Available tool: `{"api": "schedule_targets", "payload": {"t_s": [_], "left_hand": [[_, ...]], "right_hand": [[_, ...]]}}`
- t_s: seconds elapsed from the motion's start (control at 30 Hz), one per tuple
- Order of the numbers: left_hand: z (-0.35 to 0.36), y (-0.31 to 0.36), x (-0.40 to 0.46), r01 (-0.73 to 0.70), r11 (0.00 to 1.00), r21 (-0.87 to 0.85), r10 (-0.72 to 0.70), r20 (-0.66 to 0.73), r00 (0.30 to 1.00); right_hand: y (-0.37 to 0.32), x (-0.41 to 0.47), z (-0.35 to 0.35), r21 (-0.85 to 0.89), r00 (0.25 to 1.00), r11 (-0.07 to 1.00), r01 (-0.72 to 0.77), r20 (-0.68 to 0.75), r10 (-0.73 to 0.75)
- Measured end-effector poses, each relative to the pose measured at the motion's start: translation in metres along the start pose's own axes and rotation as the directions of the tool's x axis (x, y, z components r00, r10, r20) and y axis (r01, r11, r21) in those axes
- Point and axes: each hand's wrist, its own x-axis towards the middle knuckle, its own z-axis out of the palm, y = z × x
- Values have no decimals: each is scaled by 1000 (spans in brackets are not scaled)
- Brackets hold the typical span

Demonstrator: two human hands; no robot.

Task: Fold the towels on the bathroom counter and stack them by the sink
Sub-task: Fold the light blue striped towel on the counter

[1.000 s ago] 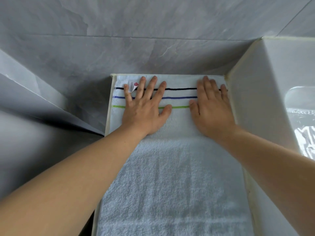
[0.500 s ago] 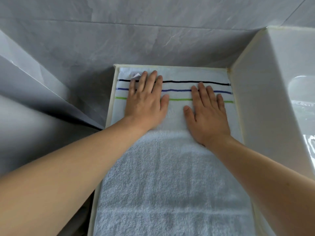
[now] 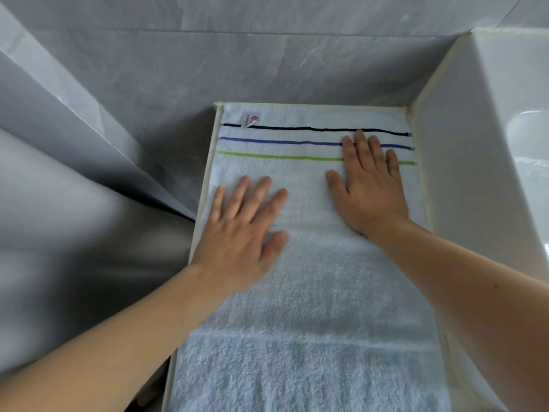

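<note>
A white towel (image 3: pixel 312 292) with black, blue and green stripes near its far end lies flat along the narrow counter (image 3: pixel 205 185). A small label sits at its far left corner. My left hand (image 3: pixel 240 230) rests flat on the towel's left side, fingers spread, below the stripes. My right hand (image 3: pixel 368 185) presses flat on the right side, with its fingertips over the green and blue stripes. Neither hand holds anything.
The white sink (image 3: pixel 490 173) rises directly right of the towel, its basin at the far right. Grey marble wall tiles (image 3: pixel 267 63) close off the back and the left side. The counter drops off along its left edge.
My left hand has slid toward me, off the stripes, uncovering the label. My right hand has stayed over the stripes on the right.
</note>
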Motion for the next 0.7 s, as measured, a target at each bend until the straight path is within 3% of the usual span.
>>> {"api": "schedule_targets", "payload": {"t_s": [0.07, 0.17, 0.23, 0.47, 0.7], "left_hand": [[3, -4, -6, -19, 1000, 13, 19, -18, 1000], [11, 11, -28, -201, 979, 17, 201, -25, 979], [14, 16, -41, -237, 971, -11, 238, 13, 971], [8, 6, -4, 58, 991, -122, -60, -6, 998], [15, -3, -3, 66, 993, -102, -72, -49, 996]], "right_hand": [[2, 0, 1, -2, 1000, 1000, -1, -4, 1], [3, 1, 2, -4, 1000, 1000, -3, -6, 3], [3, 1, 2, 0, 1000, 1000, -6, -4, 6], [3, 2, 3, -11, 1000, 1000, -2, -17, 2], [4, 3, 3, -5, 1000, 1000, 11, -18, -11]]}}
